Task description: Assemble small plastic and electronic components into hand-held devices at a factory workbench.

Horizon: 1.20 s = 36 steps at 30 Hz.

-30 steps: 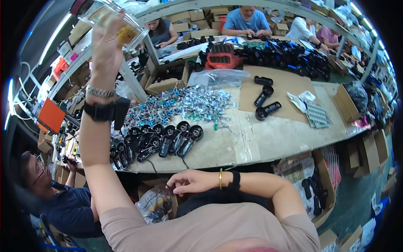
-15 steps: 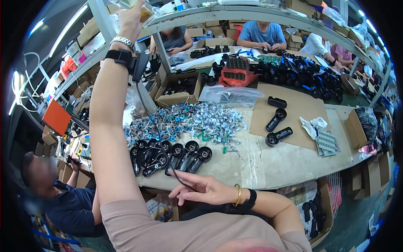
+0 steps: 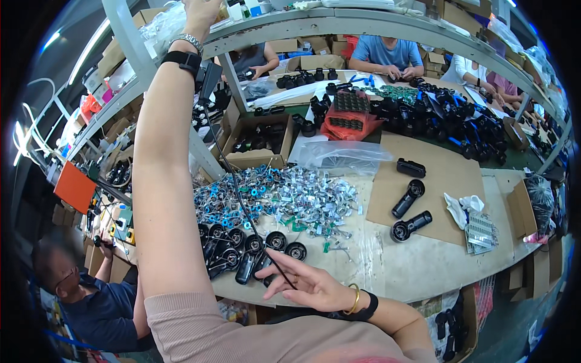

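Observation:
My left arm reaches up to the shelf, and my left hand (image 3: 203, 15) is at the top edge of the head view. Its fingers are cut off, so what they hold cannot be told. A black cable (image 3: 233, 175) runs from the small black device (image 3: 207, 83) on my left wrist down to my right hand (image 3: 311, 286). That hand hovers at the table's near edge with fingers stretched out and apart, the cable crossing them. Just beyond it lie several black round-headed handle housings (image 3: 247, 263). Behind these spreads a heap of small wired parts (image 3: 284, 196) in blue, silver and green.
On a cardboard sheet (image 3: 387, 181) at the right rest black housings (image 3: 410, 227). Near them are green-white boards (image 3: 480, 233). An open carton (image 3: 260, 158) stands behind the heap. The shelf beam (image 3: 339, 21) crosses overhead. Co-workers sit across the table and at left (image 3: 91, 296).
The view has shifted, so the table contents appear lower and further right. My left hand sits higher against the top edge. The cable now shows as a long line between my wrists.

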Each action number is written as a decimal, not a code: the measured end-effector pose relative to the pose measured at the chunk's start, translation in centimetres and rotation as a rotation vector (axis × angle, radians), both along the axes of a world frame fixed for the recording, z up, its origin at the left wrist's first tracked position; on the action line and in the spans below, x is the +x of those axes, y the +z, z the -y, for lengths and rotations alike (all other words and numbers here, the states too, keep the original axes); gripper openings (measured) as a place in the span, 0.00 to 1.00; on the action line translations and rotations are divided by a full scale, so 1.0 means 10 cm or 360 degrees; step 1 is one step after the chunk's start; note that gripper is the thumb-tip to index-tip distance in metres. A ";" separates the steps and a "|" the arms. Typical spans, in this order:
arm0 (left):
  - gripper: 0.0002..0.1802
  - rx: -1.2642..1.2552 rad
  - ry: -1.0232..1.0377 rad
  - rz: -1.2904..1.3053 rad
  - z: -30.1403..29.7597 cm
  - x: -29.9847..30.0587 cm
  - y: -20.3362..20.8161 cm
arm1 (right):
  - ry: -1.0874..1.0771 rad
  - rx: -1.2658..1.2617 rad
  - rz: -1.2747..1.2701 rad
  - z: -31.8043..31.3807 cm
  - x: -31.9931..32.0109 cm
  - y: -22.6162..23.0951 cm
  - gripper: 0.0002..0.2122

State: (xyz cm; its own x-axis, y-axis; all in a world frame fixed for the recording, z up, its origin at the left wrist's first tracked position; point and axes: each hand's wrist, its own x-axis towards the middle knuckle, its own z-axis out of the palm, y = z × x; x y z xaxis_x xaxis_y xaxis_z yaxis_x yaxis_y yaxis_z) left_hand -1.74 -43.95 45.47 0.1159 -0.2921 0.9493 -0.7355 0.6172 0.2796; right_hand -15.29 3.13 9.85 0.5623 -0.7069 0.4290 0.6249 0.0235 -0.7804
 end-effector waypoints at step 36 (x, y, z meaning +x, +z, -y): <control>0.20 0.0285 -0.1684 -0.0778 -2.52 -0.39 -1.54 | -0.0381 -0.0080 -0.0537 -0.59 -0.20 -0.34 0.25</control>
State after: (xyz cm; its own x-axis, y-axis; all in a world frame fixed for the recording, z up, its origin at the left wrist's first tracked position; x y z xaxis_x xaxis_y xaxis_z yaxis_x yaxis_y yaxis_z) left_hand -5.59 -18.73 30.08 0.0759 -0.5854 0.8072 0.3285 0.7790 0.5341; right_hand -17.24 9.02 6.41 0.4995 -0.8177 0.2862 0.3168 -0.1351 -0.9388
